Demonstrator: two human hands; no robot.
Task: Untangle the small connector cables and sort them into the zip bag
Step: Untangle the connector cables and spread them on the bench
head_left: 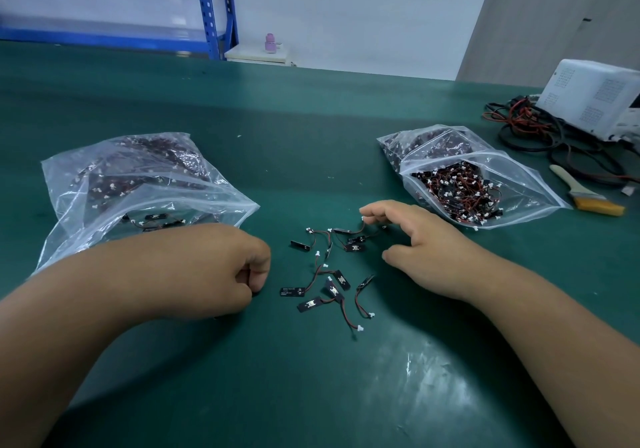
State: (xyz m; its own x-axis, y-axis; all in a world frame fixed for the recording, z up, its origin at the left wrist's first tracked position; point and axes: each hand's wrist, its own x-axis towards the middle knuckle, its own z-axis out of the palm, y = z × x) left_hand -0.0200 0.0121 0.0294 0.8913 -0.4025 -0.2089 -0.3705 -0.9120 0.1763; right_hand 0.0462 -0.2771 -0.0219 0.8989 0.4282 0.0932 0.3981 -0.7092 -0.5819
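Several small connector cables [332, 267], black tabs on red-black wires with white plugs, lie loose on the green mat [311, 378] between my hands. My left hand [225, 267] is curled into a fist just left of them, with a dark piece showing under its fingertips. My right hand [415, 250] hovers over the pile's right side with its fingers arched, and the fingertips touch a cable's white plug. A clear zip bag [138, 188] on the left lies open toward me with a few cables near its mouth. Another open zip bag [467, 184] on the right is packed with tangled cables.
A paint brush [585, 195] lies right of the full bag. Behind it are a white device [595, 94] and a heap of black and red wires [540, 129]. A blue shelf [214, 11] and a pink bottle [270, 43] stand beyond the table's far edge.
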